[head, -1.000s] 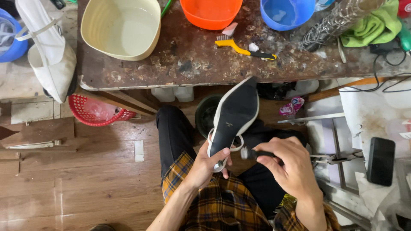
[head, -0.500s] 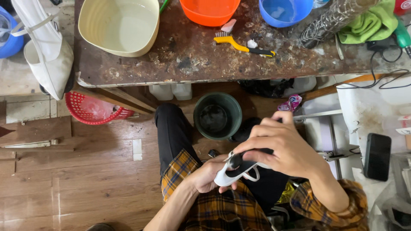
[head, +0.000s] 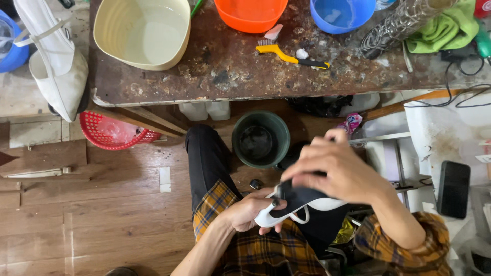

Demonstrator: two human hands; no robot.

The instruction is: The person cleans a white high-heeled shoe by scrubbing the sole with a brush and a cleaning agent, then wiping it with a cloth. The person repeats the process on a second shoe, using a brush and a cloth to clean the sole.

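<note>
A second ago the shoe stood upright, sole showing; now it lies flat across the lap, the right hand covering it, uncovering the bucket.

— What sits nearest the green bucket?
— Just below it, the left hand grips a white shoe, sole up — the right hand presses on it from above.
</note>
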